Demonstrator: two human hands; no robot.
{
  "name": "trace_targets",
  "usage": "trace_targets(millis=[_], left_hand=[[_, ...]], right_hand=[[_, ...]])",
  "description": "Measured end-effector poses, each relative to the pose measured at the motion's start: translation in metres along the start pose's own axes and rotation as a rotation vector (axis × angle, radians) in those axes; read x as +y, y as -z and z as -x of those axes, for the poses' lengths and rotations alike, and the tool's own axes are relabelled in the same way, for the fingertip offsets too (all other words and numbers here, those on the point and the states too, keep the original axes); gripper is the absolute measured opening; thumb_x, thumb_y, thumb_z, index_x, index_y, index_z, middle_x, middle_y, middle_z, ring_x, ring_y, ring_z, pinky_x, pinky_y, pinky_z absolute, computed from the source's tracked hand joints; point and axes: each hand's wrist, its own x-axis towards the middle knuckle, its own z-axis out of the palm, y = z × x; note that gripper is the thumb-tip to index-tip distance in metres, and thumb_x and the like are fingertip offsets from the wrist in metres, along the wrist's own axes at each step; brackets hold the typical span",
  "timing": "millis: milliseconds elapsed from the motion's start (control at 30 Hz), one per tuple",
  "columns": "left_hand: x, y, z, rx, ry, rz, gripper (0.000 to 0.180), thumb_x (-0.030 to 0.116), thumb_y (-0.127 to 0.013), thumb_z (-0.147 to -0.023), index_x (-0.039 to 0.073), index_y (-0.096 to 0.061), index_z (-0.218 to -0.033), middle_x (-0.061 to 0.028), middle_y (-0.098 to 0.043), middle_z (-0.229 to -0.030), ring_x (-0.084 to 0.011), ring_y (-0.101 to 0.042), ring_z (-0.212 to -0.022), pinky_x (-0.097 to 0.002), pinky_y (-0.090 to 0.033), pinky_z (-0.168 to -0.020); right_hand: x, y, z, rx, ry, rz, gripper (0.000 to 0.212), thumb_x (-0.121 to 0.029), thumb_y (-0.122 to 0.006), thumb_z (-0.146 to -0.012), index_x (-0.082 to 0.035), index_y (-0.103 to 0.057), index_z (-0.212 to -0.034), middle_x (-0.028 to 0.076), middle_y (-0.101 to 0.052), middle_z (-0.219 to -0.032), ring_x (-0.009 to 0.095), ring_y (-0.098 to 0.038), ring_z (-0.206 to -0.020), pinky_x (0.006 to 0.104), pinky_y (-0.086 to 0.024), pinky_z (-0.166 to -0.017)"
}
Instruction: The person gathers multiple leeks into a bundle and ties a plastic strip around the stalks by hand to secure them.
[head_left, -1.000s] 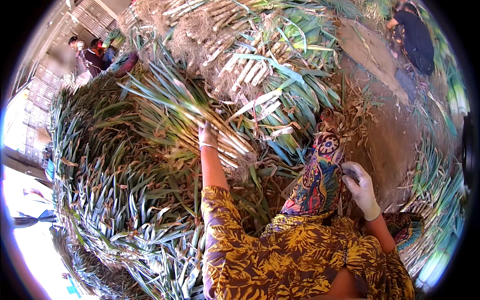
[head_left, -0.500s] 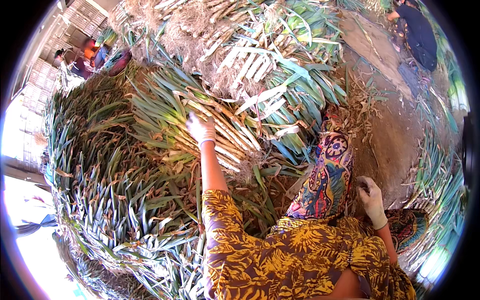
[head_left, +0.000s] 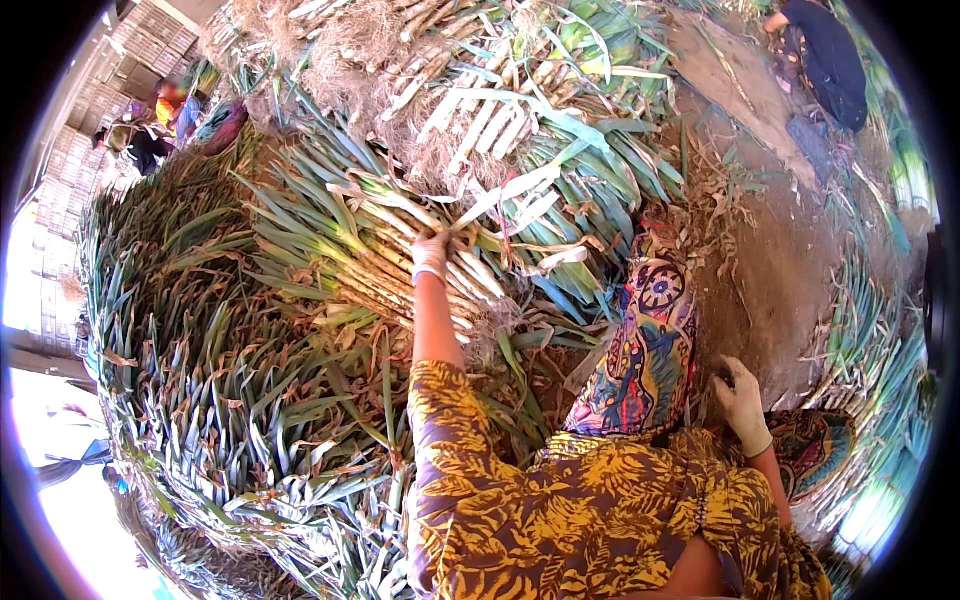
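Note:
A spread bundle of leeks [head_left: 380, 270] lies left of centre, green leaves to the upper left and pale stalks running to rooty ends at the lower right. My gloved left hand [head_left: 432, 256] reaches onto the upper stalks of this bundle, its fingers closed round leek stalks. How many stalks it grips is hidden. Over by my patterned trouser leg [head_left: 640, 350], my gloved right hand [head_left: 744, 405] hangs with loosely bent fingers, a gap beside the thumb and nothing in it.
A heap of leeks with tangled roots [head_left: 345, 75] rises beyond the bundle. Densely packed leeks [head_left: 230, 350] fill the left side. Bare soil [head_left: 775, 290] lies to the right, with more leeks [head_left: 880, 400] past it. A person in dark clothes [head_left: 828, 60] crouches far right; others are far left.
My left hand has moved right along the bundle, from lying spread over the stalks to closing on some near their pale ends. The right hand has hardly moved.

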Motion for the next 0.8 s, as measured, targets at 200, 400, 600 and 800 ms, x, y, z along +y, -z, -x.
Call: trace_targets(millis=[200,400,600,800], left_hand=[[0.053,0.041,0.043,0.036,-0.226,-0.068,0.014,0.006,-0.069,-0.083,-0.001,-0.059,-0.091,-0.0009,-0.057,-0.072,-0.0092,-0.047,-0.053,-0.0245,-0.039,-0.048],[0.008,0.106,0.018,0.297,-0.203,-0.481,0.033,0.013,-0.073,-0.079,-0.005,-0.053,-0.098,-0.0112,-0.061,-0.068,-0.0183,-0.053,-0.048,-0.0338,-0.044,-0.045],[-0.005,0.052,0.027,0.343,-0.025,-0.893,0.057,0.021,-0.070,-0.079,-0.011,-0.048,-0.121,-0.0295,-0.064,-0.112,-0.0378,-0.064,-0.103,-0.0448,-0.049,-0.091],[-0.004,0.053,0.029,0.260,-0.073,-0.678,0.078,0.026,-0.077,-0.073,-0.004,-0.042,-0.135,-0.0293,-0.051,-0.131,-0.0374,-0.053,-0.121,-0.0403,-0.046,-0.099]], right_hand=[[-0.005,-0.005,-0.006,-0.044,0.058,0.054,0.031,-0.008,-0.059,-0.087,0.005,-0.058,-0.115,0.021,-0.063,-0.109,0.035,-0.061,-0.101,0.0368,-0.048,-0.087],[-0.006,-0.014,-0.007,-0.089,0.023,-0.008,0.032,-0.010,-0.058,-0.088,0.006,-0.058,-0.116,0.021,-0.062,-0.111,0.035,-0.061,-0.102,0.0378,-0.049,-0.087],[-0.003,-0.017,0.008,-0.101,-0.005,0.041,0.033,-0.013,-0.061,-0.088,0.003,-0.058,-0.116,0.021,-0.062,-0.113,0.035,-0.061,-0.101,0.0387,-0.049,-0.087],[0.014,0.009,0.032,0.044,0.049,0.087,0.036,-0.017,-0.063,-0.086,0.001,-0.059,-0.116,0.020,-0.063,-0.108,0.038,-0.061,-0.100,0.0414,-0.049,-0.087]])
